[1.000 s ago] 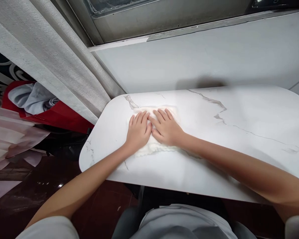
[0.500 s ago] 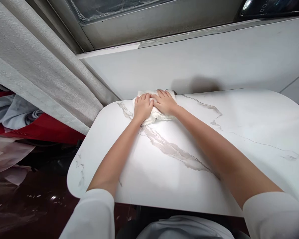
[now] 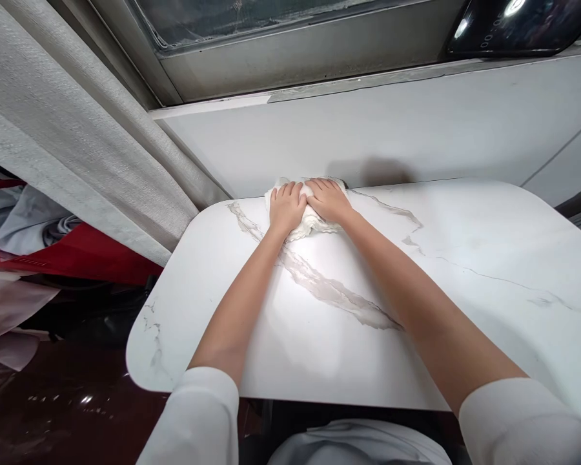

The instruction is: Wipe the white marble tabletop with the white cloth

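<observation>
A white cloth [image 3: 308, 226] lies bunched at the far edge of a white marble-patterned table [image 3: 455, 284], close to the wall. My left hand [image 3: 286, 206] presses flat on the cloth's left part, fingers stretched forward and together. Beside it and touching it, my right hand [image 3: 327, 200] lies flat on the right part, fingers extended too. Both arms reach straight out across the table top. Most of the cloth is hidden under the two palms.
A grey curtain [image 3: 77, 129] hangs at the left beside the table. Behind it sit a red bag [image 3: 82, 255] and grey fabric. A white wall panel [image 3: 416, 123] and a window sill run along the table's far side. Dark glossy floor [image 3: 53, 400] lies to the left.
Both hands have slid the cloth from the near-left part of the table to its far edge by the wall. A grey vein in the marble is now uncovered behind them.
</observation>
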Action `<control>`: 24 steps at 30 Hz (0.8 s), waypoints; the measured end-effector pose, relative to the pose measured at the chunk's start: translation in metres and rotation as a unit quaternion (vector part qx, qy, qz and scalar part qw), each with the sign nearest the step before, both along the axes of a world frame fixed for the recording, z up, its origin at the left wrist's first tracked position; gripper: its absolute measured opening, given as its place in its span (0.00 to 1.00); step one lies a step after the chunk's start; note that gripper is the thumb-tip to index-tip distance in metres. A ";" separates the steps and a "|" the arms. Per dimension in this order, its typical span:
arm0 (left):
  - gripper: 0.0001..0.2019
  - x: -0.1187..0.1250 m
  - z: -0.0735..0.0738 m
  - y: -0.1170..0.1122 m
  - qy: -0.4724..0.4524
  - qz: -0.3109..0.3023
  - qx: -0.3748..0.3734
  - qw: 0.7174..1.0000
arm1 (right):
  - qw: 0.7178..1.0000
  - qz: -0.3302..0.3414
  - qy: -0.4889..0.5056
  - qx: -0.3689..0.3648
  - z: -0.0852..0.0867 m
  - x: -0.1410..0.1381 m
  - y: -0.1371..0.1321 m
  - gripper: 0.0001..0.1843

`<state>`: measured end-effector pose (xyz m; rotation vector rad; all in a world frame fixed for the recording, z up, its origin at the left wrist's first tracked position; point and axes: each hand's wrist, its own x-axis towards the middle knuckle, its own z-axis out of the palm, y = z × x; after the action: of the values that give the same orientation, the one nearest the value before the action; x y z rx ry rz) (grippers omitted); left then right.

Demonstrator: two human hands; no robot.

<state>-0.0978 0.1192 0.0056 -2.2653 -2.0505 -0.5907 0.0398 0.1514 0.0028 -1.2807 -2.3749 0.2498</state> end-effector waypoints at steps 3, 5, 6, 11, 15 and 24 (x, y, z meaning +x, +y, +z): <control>0.23 0.007 0.001 -0.013 0.007 0.001 -0.002 1.000 | 1.000 0.004 -0.015 0.010 -0.001 0.008 -0.011 0.29; 0.23 0.013 0.001 -0.027 0.014 0.002 0.003 1.000 | 1.000 0.007 -0.025 0.013 -0.001 0.014 -0.022 0.30; 0.23 0.017 0.001 -0.035 0.018 0.004 0.008 1.000 | 0.999 0.010 -0.030 0.014 -0.001 0.018 -0.029 0.30; 0.23 0.035 0.001 -0.084 0.039 0.012 0.015 0.999 | 0.998 0.018 -0.058 0.024 0.000 0.038 -0.079 0.30; 0.24 0.048 0.001 -0.127 0.050 -0.011 0.007 0.999 | 0.997 0.017 -0.063 0.037 0.000 0.056 -0.126 0.30; 0.25 0.074 0.001 -0.220 0.073 -0.074 0.025 0.994 | 0.995 0.039 -0.079 0.052 0.003 0.095 -0.227 0.30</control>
<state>-0.0239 -0.1005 0.0067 -2.3682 -1.7957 -0.4629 0.1345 -0.0753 0.0061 -1.2015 -2.5378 0.0486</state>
